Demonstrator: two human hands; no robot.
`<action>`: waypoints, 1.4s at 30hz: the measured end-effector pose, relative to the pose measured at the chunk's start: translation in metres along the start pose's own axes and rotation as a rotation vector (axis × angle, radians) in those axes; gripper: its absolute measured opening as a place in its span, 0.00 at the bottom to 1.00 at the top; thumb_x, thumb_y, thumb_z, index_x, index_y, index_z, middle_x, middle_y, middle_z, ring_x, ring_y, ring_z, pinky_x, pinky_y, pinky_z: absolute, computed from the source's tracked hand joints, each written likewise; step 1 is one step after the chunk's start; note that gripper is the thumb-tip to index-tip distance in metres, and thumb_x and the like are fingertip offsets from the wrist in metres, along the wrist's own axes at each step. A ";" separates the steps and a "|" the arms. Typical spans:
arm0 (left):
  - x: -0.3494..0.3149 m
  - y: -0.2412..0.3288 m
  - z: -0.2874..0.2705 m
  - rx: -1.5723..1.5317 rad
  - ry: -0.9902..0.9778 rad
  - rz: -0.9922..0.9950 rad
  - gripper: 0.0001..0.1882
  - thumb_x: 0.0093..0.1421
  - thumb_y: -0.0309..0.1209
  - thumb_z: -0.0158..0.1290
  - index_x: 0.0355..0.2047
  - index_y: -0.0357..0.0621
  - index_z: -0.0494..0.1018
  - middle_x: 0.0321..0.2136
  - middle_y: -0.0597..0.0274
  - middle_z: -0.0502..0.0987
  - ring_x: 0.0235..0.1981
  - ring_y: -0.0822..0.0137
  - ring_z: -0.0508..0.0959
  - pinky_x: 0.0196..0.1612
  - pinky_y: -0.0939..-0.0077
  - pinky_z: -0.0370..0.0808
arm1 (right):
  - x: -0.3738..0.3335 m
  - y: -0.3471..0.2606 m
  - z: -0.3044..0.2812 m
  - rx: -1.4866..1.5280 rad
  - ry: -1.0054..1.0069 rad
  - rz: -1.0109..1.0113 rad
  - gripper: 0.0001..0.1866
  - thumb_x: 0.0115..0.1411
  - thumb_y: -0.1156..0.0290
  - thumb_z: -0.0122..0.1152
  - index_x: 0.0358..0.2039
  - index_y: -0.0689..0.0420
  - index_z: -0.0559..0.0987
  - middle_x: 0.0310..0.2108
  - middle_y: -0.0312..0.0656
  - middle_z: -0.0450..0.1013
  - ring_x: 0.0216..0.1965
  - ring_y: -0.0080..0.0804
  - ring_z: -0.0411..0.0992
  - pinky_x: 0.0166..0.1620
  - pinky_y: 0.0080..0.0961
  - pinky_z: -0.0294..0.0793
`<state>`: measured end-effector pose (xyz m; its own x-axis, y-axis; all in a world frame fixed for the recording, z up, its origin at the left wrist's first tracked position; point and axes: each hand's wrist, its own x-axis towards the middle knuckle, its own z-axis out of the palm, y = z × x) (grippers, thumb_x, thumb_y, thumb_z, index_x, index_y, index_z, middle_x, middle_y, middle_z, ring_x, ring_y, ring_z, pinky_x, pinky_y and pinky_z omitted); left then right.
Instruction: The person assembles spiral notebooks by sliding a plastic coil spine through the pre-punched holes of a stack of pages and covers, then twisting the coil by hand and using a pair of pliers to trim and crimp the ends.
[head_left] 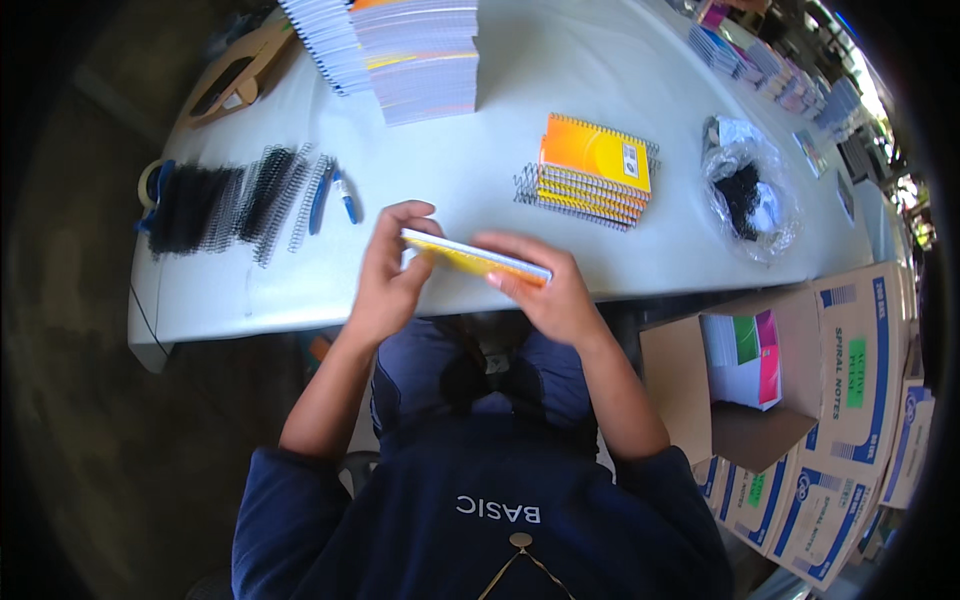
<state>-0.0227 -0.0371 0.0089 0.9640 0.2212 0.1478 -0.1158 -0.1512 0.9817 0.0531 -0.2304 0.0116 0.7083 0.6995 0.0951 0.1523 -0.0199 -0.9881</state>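
Head view: fingers (512,244) of the left hand (386,270) and right hand (556,292) grip the yellow notepad (460,258) at both ends, likely steadying it.

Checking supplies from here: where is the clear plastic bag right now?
In the head view, the clear plastic bag lies on the right side of the table, right of the yellow-orange notebook stack.

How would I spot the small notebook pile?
On the white table, look just beyond the person's right hand, left of the clear plastic bag. The small notebook pile sits there: unlike the tall paper stack, it is low, with wire coils jutting from two sides.
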 end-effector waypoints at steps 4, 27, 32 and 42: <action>0.019 -0.017 0.004 0.588 0.048 0.261 0.26 0.48 0.15 0.44 0.50 0.38 0.59 0.40 0.47 0.70 0.45 0.50 0.70 0.49 0.63 0.66 | 0.024 0.046 -0.008 0.117 0.078 -0.074 0.16 0.54 0.76 0.60 0.44 0.64 0.76 0.38 0.40 0.76 0.38 0.22 0.71 0.44 0.19 0.70; 0.033 0.000 -0.043 0.326 -0.255 -0.261 0.27 0.63 0.51 0.40 0.51 0.43 0.65 0.34 0.57 0.74 0.38 0.68 0.70 0.44 0.74 0.66 | 0.026 0.043 -0.013 0.091 0.063 -0.178 0.18 0.56 0.81 0.53 0.49 0.62 0.73 0.46 0.42 0.72 0.48 0.25 0.69 0.53 0.21 0.65; 0.024 0.007 -0.024 0.523 -0.288 -0.162 0.25 0.64 0.48 0.41 0.53 0.42 0.63 0.31 0.48 0.75 0.36 0.59 0.75 0.44 0.72 0.69 | 0.026 0.051 -0.014 0.148 0.055 -0.149 0.18 0.57 0.79 0.54 0.49 0.61 0.73 0.46 0.42 0.72 0.47 0.25 0.69 0.52 0.21 0.66; 0.045 -0.010 -0.048 0.292 -0.164 -0.237 0.15 0.63 0.40 0.46 0.31 0.40 0.70 0.20 0.61 0.70 0.23 0.67 0.69 0.31 0.77 0.67 | 0.025 0.050 -0.013 0.147 0.030 -0.086 0.16 0.57 0.79 0.53 0.48 0.61 0.75 0.43 0.40 0.75 0.43 0.22 0.70 0.49 0.19 0.68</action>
<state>0.0105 0.0206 0.0115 0.9839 0.1296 -0.1229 0.1643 -0.3866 0.9075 0.0877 -0.2233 -0.0336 0.7178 0.6722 0.1816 0.1125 0.1455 -0.9829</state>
